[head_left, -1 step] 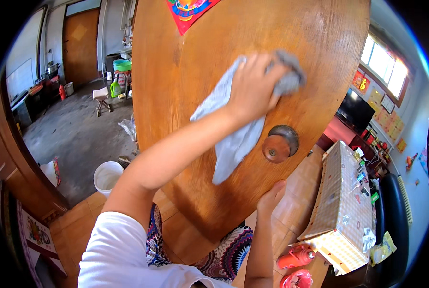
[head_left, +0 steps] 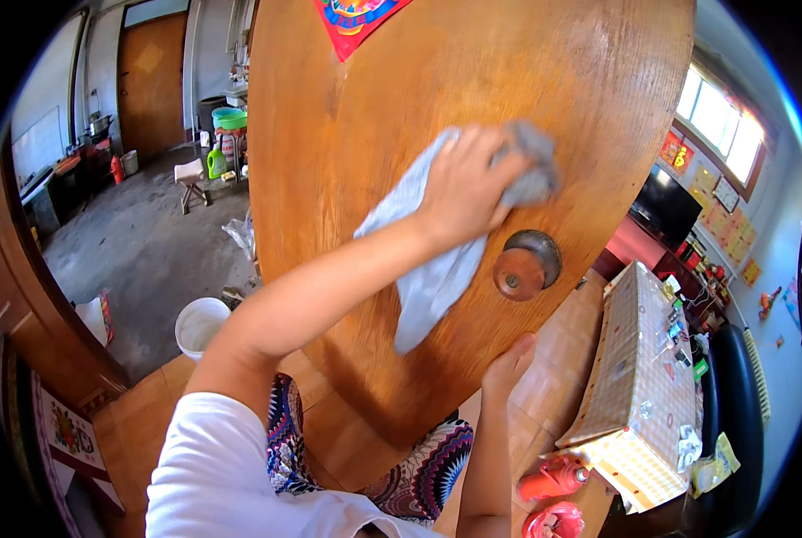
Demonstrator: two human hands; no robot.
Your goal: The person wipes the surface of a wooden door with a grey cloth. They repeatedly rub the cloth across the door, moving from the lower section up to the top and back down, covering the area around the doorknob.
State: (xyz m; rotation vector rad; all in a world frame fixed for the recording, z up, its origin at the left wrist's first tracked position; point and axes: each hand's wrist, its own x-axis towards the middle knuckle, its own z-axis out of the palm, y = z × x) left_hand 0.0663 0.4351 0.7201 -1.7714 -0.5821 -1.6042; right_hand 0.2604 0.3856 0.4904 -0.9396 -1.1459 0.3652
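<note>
Clutching a grey-blue cloth (head_left: 432, 287), bunched in the curled left hand (head_left: 466, 186), against the wooden door (head_left: 356, 161), up and left of the doorknob (head_left: 525, 265). Reaching the door's edge below the knob with the right hand (head_left: 510, 366); impossible to tell whether gripping. Flanked by a white bucket (head_left: 200, 311) lower left of the knob, a cloth-covered table (head_left: 598, 381) lower right.

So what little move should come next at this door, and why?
Probably ease the blue-grey cloth down toward the round doorknob: the left hand holds it against the wooden door, above and left of the knob, while the right hand is at the door's edge, seemingly steadying it.
</note>
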